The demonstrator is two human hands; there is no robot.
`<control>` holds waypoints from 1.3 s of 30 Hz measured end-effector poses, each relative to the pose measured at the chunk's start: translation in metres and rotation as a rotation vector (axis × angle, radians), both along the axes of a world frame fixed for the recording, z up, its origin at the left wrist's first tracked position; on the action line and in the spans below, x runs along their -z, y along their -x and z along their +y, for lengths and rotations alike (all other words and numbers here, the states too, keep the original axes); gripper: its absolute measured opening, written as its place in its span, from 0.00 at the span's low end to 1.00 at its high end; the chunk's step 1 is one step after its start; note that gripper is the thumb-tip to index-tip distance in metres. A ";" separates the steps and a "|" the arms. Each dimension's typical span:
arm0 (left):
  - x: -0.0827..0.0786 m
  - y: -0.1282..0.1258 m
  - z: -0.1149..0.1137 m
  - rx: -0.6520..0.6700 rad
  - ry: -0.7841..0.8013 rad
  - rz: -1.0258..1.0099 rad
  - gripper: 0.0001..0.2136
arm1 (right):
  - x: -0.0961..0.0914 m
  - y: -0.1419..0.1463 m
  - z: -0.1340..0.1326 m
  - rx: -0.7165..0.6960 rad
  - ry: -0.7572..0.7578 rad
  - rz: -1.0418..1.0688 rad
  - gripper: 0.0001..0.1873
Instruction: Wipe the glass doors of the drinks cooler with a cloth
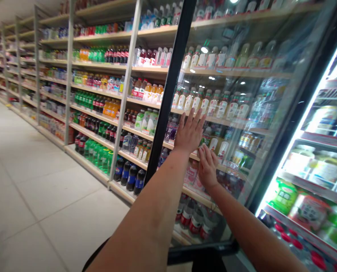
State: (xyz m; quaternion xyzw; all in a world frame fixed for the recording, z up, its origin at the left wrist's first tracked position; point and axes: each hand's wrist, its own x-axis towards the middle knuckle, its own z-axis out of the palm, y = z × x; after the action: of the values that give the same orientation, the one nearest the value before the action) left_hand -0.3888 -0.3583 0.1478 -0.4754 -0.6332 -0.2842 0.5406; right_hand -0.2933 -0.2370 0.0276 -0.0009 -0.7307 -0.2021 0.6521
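Note:
An open glass door (pixel 230 151) with a black frame stands tilted across the view. My left hand (pixel 188 132) rests flat on the glass, fingers spread, holding nothing. Just below and to its right is my right hand (pixel 208 166), its fingers pressed together and bent against the same pane. Something small and pale shows at its fingertips, too unclear to name. Through the glass, bottles with white labels (pixel 209 102) are visible on shelves behind both hands.
A lit fridge (pixel 301 136) with jars and pouches on its racks stands at the right. Long shelving with soft drink bottles (pixel 100 100) runs away to the left. Pale floor tiles (pixel 52 204) lie alongside it. The door's black lower rail (pixel 202 251) crosses near the bottom.

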 end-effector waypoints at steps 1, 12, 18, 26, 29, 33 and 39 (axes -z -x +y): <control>0.000 0.000 0.000 -0.007 -0.001 0.002 0.29 | -0.001 0.000 0.000 0.011 -0.004 0.002 0.29; 0.002 0.005 0.001 -0.027 -0.012 0.022 0.29 | -0.062 -0.009 0.018 0.082 0.009 0.057 0.25; 0.002 0.007 0.003 -0.016 -0.006 0.028 0.28 | -0.127 -0.012 0.034 0.066 0.044 0.136 0.23; 0.001 0.007 0.004 0.013 -0.013 0.012 0.30 | -0.239 -0.024 0.084 -0.080 0.258 0.217 0.28; 0.000 0.006 0.004 0.031 -0.010 0.001 0.30 | -0.256 -0.023 0.096 -0.123 0.308 0.219 0.28; -0.001 0.005 0.003 0.029 0.003 -0.010 0.30 | -0.251 -0.021 0.089 -0.106 0.203 0.163 0.25; -0.002 0.003 0.003 0.019 0.005 -0.022 0.30 | -0.213 -0.031 0.058 -0.041 0.081 0.024 0.26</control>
State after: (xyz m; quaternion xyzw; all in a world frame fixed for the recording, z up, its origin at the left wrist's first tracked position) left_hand -0.3922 -0.3551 0.1500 -0.4797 -0.6354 -0.2929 0.5294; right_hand -0.2626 -0.1788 0.2408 -0.0146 -0.7301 -0.1589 0.6644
